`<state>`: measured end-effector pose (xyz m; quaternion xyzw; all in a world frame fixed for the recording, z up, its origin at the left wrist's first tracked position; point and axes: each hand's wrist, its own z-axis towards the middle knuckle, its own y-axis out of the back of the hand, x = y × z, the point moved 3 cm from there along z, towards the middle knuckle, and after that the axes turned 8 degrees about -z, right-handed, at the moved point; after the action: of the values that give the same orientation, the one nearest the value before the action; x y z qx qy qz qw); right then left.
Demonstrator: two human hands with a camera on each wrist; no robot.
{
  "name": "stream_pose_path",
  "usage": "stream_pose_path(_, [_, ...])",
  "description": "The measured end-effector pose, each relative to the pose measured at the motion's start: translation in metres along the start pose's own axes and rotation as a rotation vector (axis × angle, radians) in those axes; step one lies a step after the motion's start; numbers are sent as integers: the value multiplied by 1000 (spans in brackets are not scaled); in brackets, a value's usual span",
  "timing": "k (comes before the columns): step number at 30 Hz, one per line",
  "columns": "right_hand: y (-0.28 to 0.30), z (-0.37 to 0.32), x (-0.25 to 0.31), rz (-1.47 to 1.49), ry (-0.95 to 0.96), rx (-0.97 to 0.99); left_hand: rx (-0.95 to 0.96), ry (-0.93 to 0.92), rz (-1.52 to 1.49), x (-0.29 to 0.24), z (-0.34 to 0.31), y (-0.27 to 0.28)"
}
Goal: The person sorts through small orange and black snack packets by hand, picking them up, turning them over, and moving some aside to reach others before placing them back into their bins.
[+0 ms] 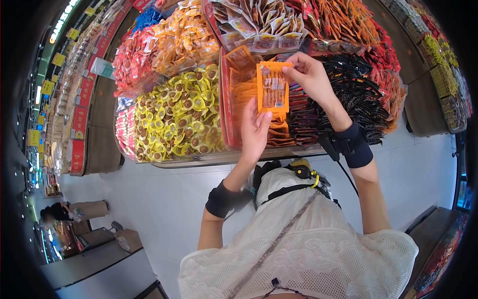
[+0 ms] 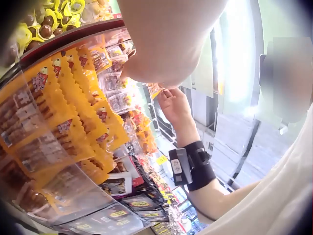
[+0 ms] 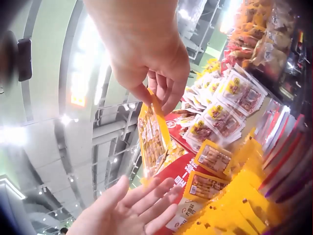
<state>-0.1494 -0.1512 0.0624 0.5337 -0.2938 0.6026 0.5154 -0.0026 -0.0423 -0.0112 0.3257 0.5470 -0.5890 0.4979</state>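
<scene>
My right hand (image 1: 313, 77) pinches a flat orange snack packet (image 1: 273, 87) by its upper right corner, thumb on the front. Through its clear window, rows of brown pieces show. My left hand (image 1: 255, 132) is at the packet's lower left edge, palm up; in the right wrist view its fingers (image 3: 154, 196) are straight and spread just below the packet's bottom end. Beneath both hands, a bin holds similar orange packets (image 2: 73, 107) standing in rows behind a clear front panel (image 2: 83, 196). In the left wrist view the held packet is mostly hidden behind my left hand.
Left of the bin lie yellow-wrapped brown snacks (image 1: 179, 112); to its right, black packets (image 1: 356, 94). White packets (image 1: 264, 25) fill a bin behind. Stocked shelves (image 1: 69, 99) line the left side. A person (image 1: 79, 210) is at the far left, beyond a grey counter (image 1: 104, 264).
</scene>
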Motion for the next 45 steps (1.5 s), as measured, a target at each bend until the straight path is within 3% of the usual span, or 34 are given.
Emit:
stream_pose_path(7, [-3, -30, -28, 222, -172, -79, 32, 104, 97, 3, -9, -3])
stream_pose_path(13, [-3, -38, -38, 171, -262, -30, -17, 219, 22, 3, -13, 1])
stream_pose_path(45, [-17, -44, -49, 606, -446, -15, 14, 46, 133, -1, -18, 7])
